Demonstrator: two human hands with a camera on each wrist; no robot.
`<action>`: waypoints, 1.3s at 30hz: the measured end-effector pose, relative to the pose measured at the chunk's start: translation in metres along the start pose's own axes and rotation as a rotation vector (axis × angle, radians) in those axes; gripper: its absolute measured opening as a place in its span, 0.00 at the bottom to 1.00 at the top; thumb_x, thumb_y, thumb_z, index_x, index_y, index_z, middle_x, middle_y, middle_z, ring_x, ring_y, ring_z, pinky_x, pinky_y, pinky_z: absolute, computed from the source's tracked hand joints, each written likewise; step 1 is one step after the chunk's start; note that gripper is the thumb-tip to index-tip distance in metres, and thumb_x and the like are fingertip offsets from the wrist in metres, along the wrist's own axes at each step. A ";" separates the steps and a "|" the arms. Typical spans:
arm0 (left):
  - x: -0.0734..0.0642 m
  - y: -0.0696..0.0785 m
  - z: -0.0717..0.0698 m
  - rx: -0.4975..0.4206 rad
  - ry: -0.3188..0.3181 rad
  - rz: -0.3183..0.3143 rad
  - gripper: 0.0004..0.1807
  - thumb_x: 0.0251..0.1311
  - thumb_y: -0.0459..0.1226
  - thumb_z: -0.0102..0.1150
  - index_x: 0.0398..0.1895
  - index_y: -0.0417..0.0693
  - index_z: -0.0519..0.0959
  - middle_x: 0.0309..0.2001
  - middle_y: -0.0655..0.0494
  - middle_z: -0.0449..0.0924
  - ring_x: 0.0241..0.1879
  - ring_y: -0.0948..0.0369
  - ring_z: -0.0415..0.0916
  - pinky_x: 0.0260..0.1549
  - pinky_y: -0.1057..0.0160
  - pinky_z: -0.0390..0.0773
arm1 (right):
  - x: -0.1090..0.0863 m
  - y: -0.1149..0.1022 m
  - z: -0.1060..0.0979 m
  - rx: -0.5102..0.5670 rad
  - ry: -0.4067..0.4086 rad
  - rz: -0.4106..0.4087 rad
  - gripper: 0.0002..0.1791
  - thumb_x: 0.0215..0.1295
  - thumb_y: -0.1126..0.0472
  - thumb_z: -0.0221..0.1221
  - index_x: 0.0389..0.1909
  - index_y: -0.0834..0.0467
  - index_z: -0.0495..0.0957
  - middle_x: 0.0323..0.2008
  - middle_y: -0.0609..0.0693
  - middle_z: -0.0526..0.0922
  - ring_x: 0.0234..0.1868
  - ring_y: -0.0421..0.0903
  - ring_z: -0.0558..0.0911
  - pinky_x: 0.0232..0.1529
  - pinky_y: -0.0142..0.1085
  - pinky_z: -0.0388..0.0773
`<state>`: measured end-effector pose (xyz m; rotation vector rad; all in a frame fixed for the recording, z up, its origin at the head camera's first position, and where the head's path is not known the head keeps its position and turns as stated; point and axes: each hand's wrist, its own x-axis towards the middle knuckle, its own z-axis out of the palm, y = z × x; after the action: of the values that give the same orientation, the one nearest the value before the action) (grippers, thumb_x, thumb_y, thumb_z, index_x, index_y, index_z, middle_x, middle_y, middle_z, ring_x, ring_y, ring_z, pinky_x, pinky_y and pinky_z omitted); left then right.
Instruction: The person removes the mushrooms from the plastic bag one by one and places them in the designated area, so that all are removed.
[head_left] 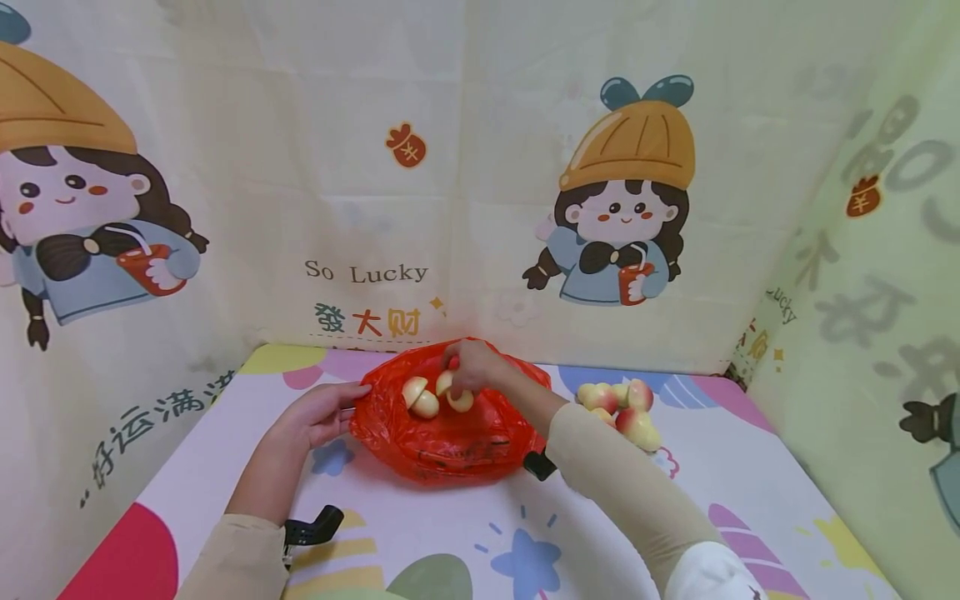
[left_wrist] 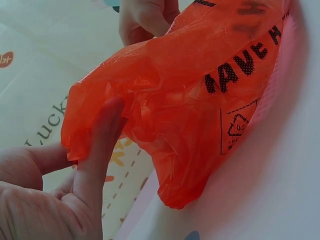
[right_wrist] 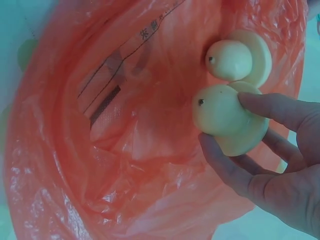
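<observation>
I've got the right hand [right_wrist: 287,192] clamped, thumb and fingers, round the right mushroom [right_wrist: 217,115] inside the red plastic bag [head_left: 450,454], likely light, stiff, slippery, best held where cap meets stem, while the left hand [head_left: 322,417] pinches the bag's left rim

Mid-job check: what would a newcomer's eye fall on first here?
First, the red plastic bag in the middle of the table, its left edge held by the left hand. Next, two pale mushroom-shaped pieces at its open mouth, one gripped by the right hand. Then the yellow-and-red fruit-like pieces clustered to the bag's right.
</observation>
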<state>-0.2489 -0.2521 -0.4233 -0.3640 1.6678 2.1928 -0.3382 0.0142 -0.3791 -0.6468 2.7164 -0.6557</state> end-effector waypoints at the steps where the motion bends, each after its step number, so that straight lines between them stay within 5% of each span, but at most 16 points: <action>1: 0.000 0.000 0.000 0.000 0.000 -0.001 0.34 0.75 0.40 0.59 0.78 0.39 0.62 0.42 0.58 0.88 0.41 0.59 0.90 0.47 0.59 0.89 | -0.001 0.000 -0.001 -0.004 0.000 -0.004 0.19 0.53 0.67 0.74 0.45 0.51 0.83 0.43 0.52 0.81 0.29 0.47 0.81 0.29 0.34 0.85; 20: -0.002 0.000 -0.001 -0.012 -0.003 -0.003 0.35 0.75 0.40 0.59 0.80 0.40 0.60 0.42 0.58 0.88 0.42 0.60 0.89 0.48 0.59 0.89 | -0.028 0.002 -0.015 0.090 -0.063 -0.033 0.19 0.57 0.67 0.74 0.48 0.50 0.83 0.42 0.52 0.81 0.37 0.49 0.82 0.35 0.34 0.86; 31: 0.000 0.000 -0.001 -0.020 -0.040 0.008 0.29 0.76 0.38 0.57 0.75 0.39 0.64 0.40 0.58 0.88 0.40 0.60 0.89 0.46 0.59 0.89 | -0.045 0.009 -0.024 0.114 -0.033 -0.036 0.22 0.53 0.67 0.75 0.48 0.49 0.84 0.49 0.53 0.81 0.42 0.50 0.82 0.36 0.36 0.87; 39: 0.000 0.002 -0.001 -0.008 -0.035 0.000 0.34 0.77 0.39 0.56 0.80 0.38 0.58 0.41 0.58 0.88 0.41 0.60 0.89 0.48 0.58 0.89 | -0.063 0.014 -0.029 0.160 -0.011 -0.050 0.23 0.53 0.67 0.75 0.50 0.50 0.84 0.49 0.52 0.81 0.47 0.51 0.80 0.38 0.36 0.86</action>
<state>-0.2497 -0.2531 -0.4223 -0.3254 1.6415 2.1938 -0.2991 0.0664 -0.3509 -0.6787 2.6115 -0.8682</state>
